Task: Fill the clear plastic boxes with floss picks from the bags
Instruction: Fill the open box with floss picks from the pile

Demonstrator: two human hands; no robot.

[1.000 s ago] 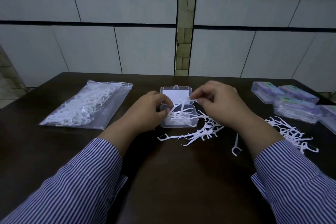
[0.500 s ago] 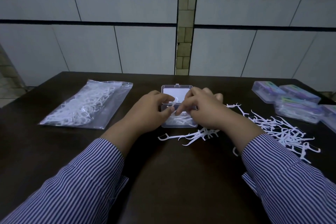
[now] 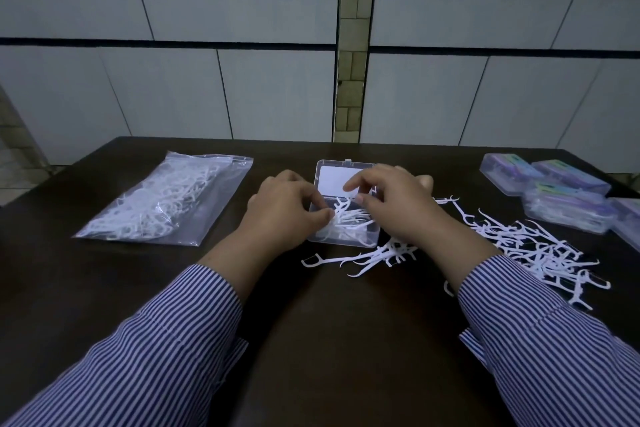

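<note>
- Box (image 3: 346,236), clear plastic, sits open at centre of dark table (image 3: 329,340); hinged lid (image 3: 337,177) lies flat behind it, white label showing inside.
- Floss picks (image 3: 349,215) lie jumbled in the box, some sticking up above the rim.
- L hand (image 3: 287,211) at box's left edge, fingers curled, thumb + fingertips pinching at the picks by the left wall; can't tell how many it has.
- R hand (image 3: 398,204) over box's right side, fingers bent down onto the picks, index raised over the lid; looks like it pinches picks, exact grip hidden.
- Small loose pile of picks (image 3: 377,255) on table just in front of box, touching its front edge.
- Bigger loose scatter (image 3: 530,246) to the right, past R wrist.
- Bag (image 3: 166,204), clear zip type, full of picks, lies flat well left of box.
- Closed boxes (image 3: 554,191) w/ coloured labels grouped at far right table edge.
- Striped sleeves (image 3: 156,357) on both forearms.
</note>
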